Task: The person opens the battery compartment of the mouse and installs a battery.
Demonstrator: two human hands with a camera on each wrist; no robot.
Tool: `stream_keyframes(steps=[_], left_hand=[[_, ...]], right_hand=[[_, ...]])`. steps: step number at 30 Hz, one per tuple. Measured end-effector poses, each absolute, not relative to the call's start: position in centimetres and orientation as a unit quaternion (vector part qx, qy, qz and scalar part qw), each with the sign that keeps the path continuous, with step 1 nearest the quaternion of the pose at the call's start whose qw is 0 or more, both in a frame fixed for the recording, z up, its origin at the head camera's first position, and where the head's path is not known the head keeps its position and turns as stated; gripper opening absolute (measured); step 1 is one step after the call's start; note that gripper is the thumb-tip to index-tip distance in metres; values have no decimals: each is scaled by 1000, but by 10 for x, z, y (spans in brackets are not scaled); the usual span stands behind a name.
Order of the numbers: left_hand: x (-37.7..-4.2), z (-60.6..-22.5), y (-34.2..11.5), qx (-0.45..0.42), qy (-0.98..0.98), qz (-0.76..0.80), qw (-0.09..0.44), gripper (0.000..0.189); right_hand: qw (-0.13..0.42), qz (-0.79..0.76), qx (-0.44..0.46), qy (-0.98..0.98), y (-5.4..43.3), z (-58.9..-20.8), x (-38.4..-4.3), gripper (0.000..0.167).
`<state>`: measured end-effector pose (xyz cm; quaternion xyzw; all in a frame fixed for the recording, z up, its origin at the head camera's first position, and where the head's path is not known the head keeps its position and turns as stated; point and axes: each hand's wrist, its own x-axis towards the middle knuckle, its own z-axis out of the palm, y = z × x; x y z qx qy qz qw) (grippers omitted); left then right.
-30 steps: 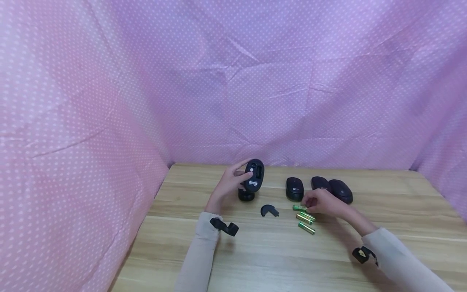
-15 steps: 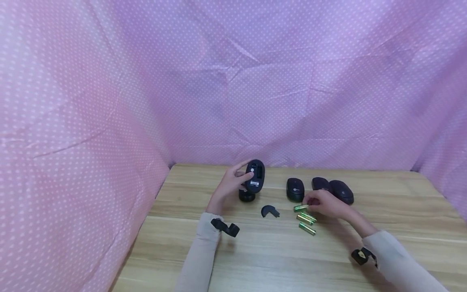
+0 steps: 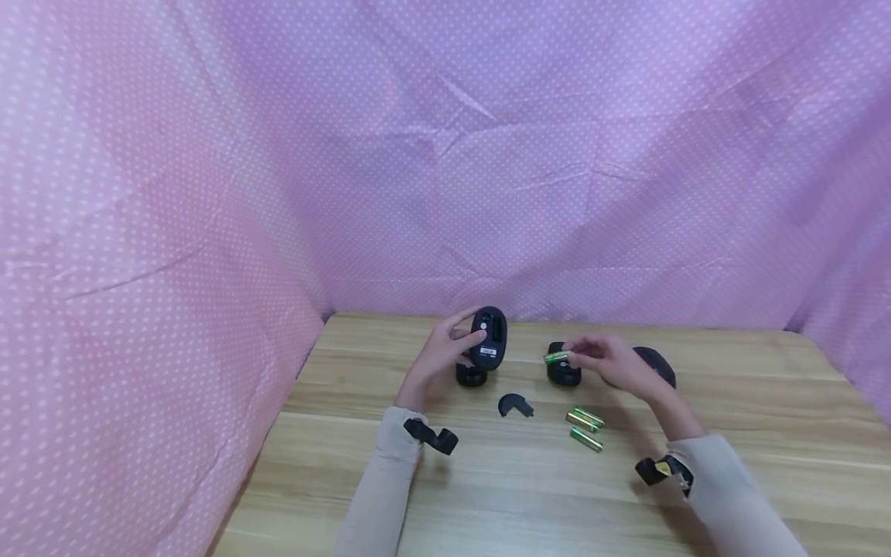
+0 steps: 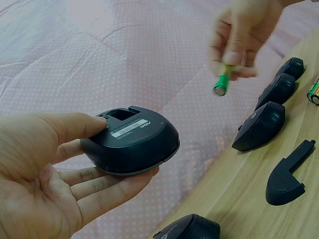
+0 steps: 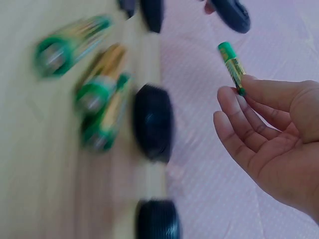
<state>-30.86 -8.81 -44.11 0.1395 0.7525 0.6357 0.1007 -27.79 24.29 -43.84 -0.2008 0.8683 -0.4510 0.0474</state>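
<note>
My left hand (image 3: 438,352) grips a black computer mouse (image 3: 489,338) raised above the table, its underside turned toward me. In the left wrist view the thumb presses that underside (image 4: 132,137), beside an uncovered battery slot. A green and gold battery (image 3: 557,357) is pinched by one end between thumb and fingers of my right hand (image 3: 612,363), held up in front of another mouse. The right wrist view shows the same battery (image 5: 232,67) sticking out past the fingertips. On the table between the hands lies a black curved battery cover (image 3: 515,404).
Several batteries (image 3: 585,439) lie on the wooden table (image 3: 501,495), nearer than the right hand. One mouse (image 3: 471,375) stands below the left hand, another (image 3: 564,375) behind the held battery. A further mouse (image 3: 654,365) is partly hidden by the right hand. Pink dotted cloth (image 3: 445,193) hangs behind.
My right hand has lifted the battery off the table and moved it up and left toward the held mouse. The left hand and its mouse have hardly moved.
</note>
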Motion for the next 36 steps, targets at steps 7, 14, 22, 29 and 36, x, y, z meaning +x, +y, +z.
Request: stream_keyframes(steps=[7,14,22,29,36], left_hand=[[-310,-444,-86,142,756,632,94,52],[-312,-448,-86,146,746,641,104,52],[-313,-449,-82,155,746,639,108,53],[-312,-450,-80,151,747,638,113,54],[-313,-452,-76,159,750,632,117,52]], right_hand=[[10,-496,-183,849,214,-420,-286,31],[-20,-542,-179,821,187,-407,-289,30],[-109,-563,-191,797,168,-411,-288,26],[-173,-534,-197,804,159,-419,-289,22],[-174,-518,-180,818,152,-424,-290,21]])
